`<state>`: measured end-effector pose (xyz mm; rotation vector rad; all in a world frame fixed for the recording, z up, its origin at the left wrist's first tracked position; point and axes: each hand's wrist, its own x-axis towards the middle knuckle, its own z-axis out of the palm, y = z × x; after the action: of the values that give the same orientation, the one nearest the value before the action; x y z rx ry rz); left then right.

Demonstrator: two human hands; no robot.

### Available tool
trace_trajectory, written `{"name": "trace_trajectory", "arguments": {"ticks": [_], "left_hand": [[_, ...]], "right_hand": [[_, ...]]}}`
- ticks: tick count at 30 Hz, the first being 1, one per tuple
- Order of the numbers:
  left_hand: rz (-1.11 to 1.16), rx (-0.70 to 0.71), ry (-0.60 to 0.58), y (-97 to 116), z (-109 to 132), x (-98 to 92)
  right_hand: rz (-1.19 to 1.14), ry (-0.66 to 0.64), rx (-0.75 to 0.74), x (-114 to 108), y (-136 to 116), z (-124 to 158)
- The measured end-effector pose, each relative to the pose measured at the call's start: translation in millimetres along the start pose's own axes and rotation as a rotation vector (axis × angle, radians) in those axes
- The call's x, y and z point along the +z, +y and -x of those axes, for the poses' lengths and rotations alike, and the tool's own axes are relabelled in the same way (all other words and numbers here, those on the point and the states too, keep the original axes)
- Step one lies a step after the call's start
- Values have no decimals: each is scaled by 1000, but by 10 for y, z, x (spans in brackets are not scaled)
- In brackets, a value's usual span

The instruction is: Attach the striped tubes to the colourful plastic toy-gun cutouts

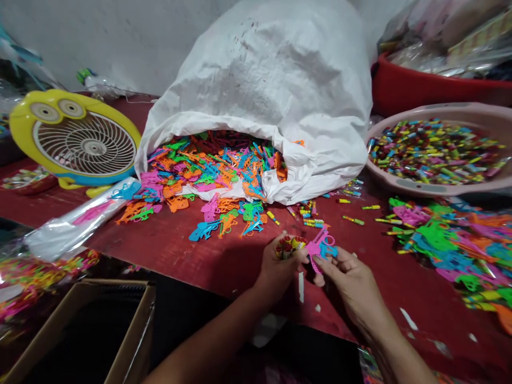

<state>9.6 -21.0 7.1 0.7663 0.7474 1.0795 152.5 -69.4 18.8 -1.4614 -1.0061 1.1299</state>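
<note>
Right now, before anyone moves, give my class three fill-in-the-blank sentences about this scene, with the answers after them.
The right hand pinches a ____ plastic toy.
The white sack spills plastic toys onto a ____ table.
In this view, the round plastic basin stands to the ____ of the sack.
Answers: pink; red; right.

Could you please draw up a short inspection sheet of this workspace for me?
Surface: red tabletop, with white scraps near the hands.
Job's things: coloured plastic toy-gun pieces spill from a white sack; small striped tubes fill a pink basin.
Grips: left hand holds a small bunch of coloured tubes; right hand holds a pink plastic piece.
Clutter: yellow fan, plastic-wrapped packet, open cardboard box.
Cables: thin white cord behind the fan.
Surroundings: white wall, red tub holding plastic bags.
</note>
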Motion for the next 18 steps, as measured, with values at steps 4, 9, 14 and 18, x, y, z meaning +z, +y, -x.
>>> {"name": "trace_trajectory", "arguments": {"ticks": [4,9,14,18], "left_hand": [[-23,1,44,-36,9,-15],[12,-39,128,-27,26,25],[40,-20,129,-60,33,26],[41,3,125,-99,29,10]], "right_hand": [[122,148,-79,-76,-1,68],[266,286,-142,126,-159,172],[360,284,-210,316,-217,201],[443,302,-277,338,-151,189]]}}
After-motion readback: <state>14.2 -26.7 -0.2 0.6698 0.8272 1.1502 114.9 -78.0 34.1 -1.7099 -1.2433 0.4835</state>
